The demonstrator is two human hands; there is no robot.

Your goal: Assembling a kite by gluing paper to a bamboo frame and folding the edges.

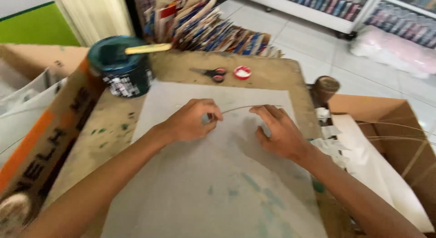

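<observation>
A large pale grey sheet of paper [213, 188] lies flat on a brown worn board [272, 74]. A thin bent stick [243, 108] arches over the sheet's upper part. My left hand [190, 120] pinches the stick's left end against the paper. My right hand [279, 131] rests fingers-down on the sheet, its fingertips on the stick's right part.
A dark green paint can [121, 70] with a flat wooden stirrer [147, 48] stands at the board's back left. Scissors [213, 74] and a small red-rimmed lid [242, 72] lie behind the sheet. A cardboard box [399, 147] with thin sticks sits right; stacked paper pieces [213, 29] stand behind.
</observation>
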